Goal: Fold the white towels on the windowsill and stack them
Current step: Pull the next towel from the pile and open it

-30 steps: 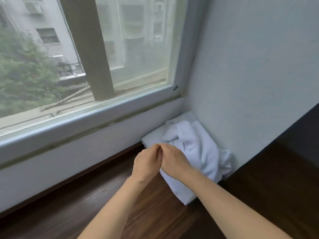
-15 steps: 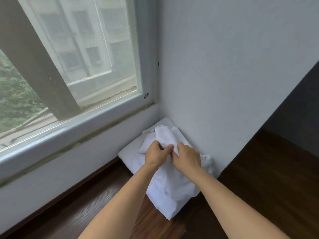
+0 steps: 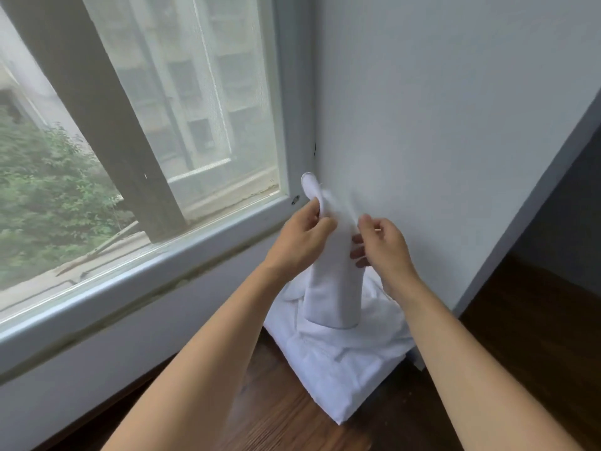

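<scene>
Item: towel (image 3: 333,288), white, lifted clear of the sill, hanging as 1 narrow column between both hands.

Left hand (image 3: 300,237): fingers and thumb curled, pinching the towel's upper edge; a rounded corner of cloth stands above this grip. The fingertips are buried in the fabric and cannot be counted.

Right hand (image 3: 382,247): at the same height, just right of the left grip. Thumb and forefinger curl toward the towel's right edge, and 3 fingers show against the cloth. The upper cloth is motion-blurred against the wall (image 3: 455,125), so whether this pinch actually closes on fabric cannot be told.

Below the grips: the column's lower end hangs in front of the pile (image 3: 341,369) of white towels; contact between them is unclear. The pile is rumpled on top, its folds hard to separate, and its back edge is hidden behind the hanging towel. It sits on the dark wooden sill (image 3: 276,418), in the corner where wall meets window (image 3: 146,157).

Both forearms are cut off by the lower edge.
</scene>
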Motion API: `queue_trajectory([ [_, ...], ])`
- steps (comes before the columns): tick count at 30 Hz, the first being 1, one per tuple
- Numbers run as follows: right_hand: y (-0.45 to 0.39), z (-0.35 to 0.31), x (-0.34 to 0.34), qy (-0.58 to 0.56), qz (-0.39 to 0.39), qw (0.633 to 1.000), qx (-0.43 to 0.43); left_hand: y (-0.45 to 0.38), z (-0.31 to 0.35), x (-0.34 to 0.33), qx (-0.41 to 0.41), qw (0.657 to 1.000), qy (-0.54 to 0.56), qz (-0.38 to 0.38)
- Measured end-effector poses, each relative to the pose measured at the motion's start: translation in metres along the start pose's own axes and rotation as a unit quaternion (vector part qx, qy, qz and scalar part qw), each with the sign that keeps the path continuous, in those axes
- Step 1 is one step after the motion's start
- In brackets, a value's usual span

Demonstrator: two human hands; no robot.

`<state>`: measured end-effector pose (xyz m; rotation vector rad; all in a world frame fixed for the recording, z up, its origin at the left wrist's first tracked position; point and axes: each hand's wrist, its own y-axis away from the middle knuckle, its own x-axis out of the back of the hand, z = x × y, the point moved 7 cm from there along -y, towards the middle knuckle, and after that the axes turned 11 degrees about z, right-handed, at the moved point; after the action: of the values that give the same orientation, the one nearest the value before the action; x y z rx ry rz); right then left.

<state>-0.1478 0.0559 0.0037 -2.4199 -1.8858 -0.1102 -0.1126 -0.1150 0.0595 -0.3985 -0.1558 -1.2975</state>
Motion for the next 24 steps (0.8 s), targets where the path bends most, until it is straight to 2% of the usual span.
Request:
queue_trajectory([
  [1,-0.003,0.000,0.003,-0.010,0.025,1.000,-0.003,0.003,0.009,0.008,-0.023,1.000,0.003,0.009],
  [3,-0.012,0.007,0.008,0.081,0.048,0.995,0.022,0.007,0.022,0.025,-0.045,0.996,0.066,0.034],
  [4,-0.014,0.010,0.006,0.122,0.030,0.992,0.027,0.009,0.024,0.033,-0.035,0.992,0.108,0.050],
  [6,-0.011,0.012,-0.003,0.078,-0.045,0.996,0.018,0.006,0.017,0.048,-0.010,0.988,0.132,0.084],
  [9,0.002,0.011,-0.022,-0.063,-0.134,0.989,-0.026,0.001,-0.008,0.065,-0.006,0.986,-0.049,0.160],
  [11,0.010,0.009,-0.032,-0.069,-0.142,0.987,0.002,0.004,-0.023,0.072,-0.005,0.972,-0.130,0.196],
  [14,0.013,0.010,-0.037,-0.057,-0.101,0.993,0.021,0.010,-0.036,0.080,0.006,0.967,-0.107,0.230],
  [16,0.017,0.008,-0.039,-0.078,-0.110,0.991,0.007,0.012,-0.040,0.081,0.028,0.970,-0.022,0.242],
  [19,0.019,0.016,-0.042,-0.151,-0.158,0.974,-0.050,0.016,-0.041,0.074,0.066,0.964,0.129,0.224],
  [23,0.022,0.021,-0.056,-0.259,-0.215,0.933,-0.125,0.024,-0.025,0.046,0.102,0.962,0.225,0.113],
  [24,0.026,0.020,-0.059,-0.280,-0.232,0.922,-0.136,0.029,-0.018,0.039,0.115,0.972,0.189,0.085],
])
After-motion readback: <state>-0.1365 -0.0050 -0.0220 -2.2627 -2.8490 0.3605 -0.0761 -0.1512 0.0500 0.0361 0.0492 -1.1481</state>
